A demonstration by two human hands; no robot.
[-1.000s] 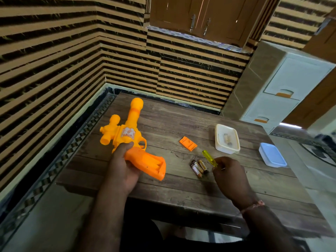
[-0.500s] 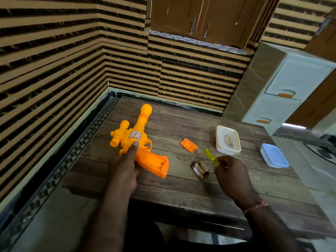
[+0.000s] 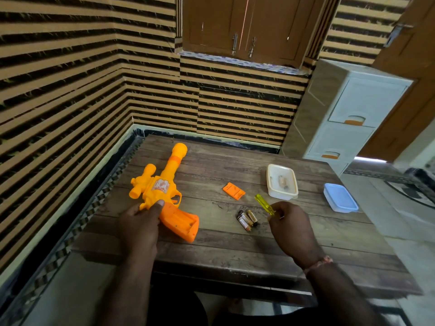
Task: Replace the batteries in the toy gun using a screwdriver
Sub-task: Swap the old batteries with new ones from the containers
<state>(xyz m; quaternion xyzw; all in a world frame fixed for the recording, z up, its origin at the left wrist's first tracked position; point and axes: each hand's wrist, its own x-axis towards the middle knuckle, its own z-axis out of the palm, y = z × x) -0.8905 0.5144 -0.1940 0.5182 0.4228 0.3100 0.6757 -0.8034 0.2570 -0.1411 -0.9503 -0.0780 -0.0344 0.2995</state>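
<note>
— Head view, starting at the left hand [image 3: 138, 225]: curled round the toy gun [image 3: 162, 191] where body meets grip, thumb pressed on top, pinning it flat on the table [image 3: 235, 252].

— And the right?

— Right hand [image 3: 290, 228] closed round the screwdriver [image 3: 264, 204], yellow handle sticking out up and to the left. Tip hidden in the fist; can't tell which way it points.

— Moving outward, then?

— Open battery bay in the grip [image 3: 181, 222], facing up, looks empty though hard to be sure. Three batteries [image 3: 246, 220] lying loose on the wood between the gun and the right hand, near both. Orange cover [image 3: 233, 191] further back, well apart from the grip. White tub [image 3: 282, 181] beyond that with a few small items inside, possibly more batteries — too small to tell. Blue lid [image 3: 340, 198] off to the right near the table edge.

— So which step?

— Judging by the layout: cover off, cells out, loading next. Best to set the screwdriver down first, clear of the batteries so nothing rolls. Keep the gun pinned with the bay level. Unclear which cells are fresh — the loose three or whatever sits in the tub — so worth checking before loading. Match each cell to the polarity marks, seat against the spring end first, press flat. Then cover on, screw back in, snug but not forced — soft plastic strips easily.
</note>
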